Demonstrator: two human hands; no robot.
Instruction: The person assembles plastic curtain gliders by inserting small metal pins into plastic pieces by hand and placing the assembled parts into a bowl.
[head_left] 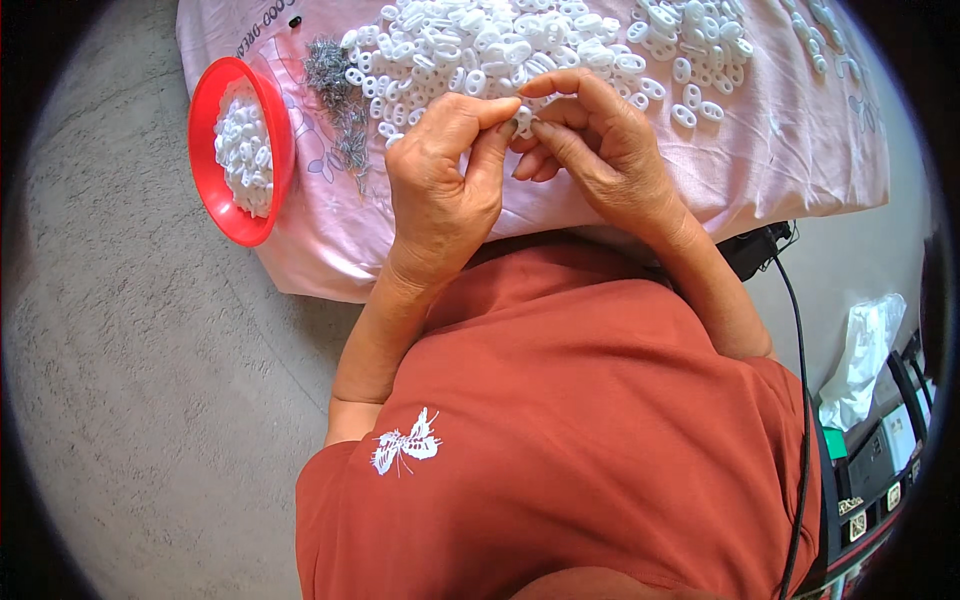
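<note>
Between my two hands, over the near side of the pink cloth (pixel 700 165), is a small white oval plastic piece with holes (pixel 523 122). My right hand (pixel 610 150) pinches it between thumb and index finger, the other fingers curled. My left hand (pixel 450 170) is closed in a pinch at its left side; whether those fingertips hold the piece or something tiny beside it is hidden. Just beyond my hands lies a big heap of the same white pieces (pixel 480 45). A tangle of thin grey metal pins or wires (pixel 328 68) lies left of the heap.
A red bowl (pixel 205 150) of white pieces stands at the cloth's left edge. More white pieces (pixel 700 45) lie scattered to the right. A black cable (pixel 800 400) hangs along my right side, near a white plastic bag (pixel 860 360). Grey concrete floor (pixel 150 350) spreads to the left.
</note>
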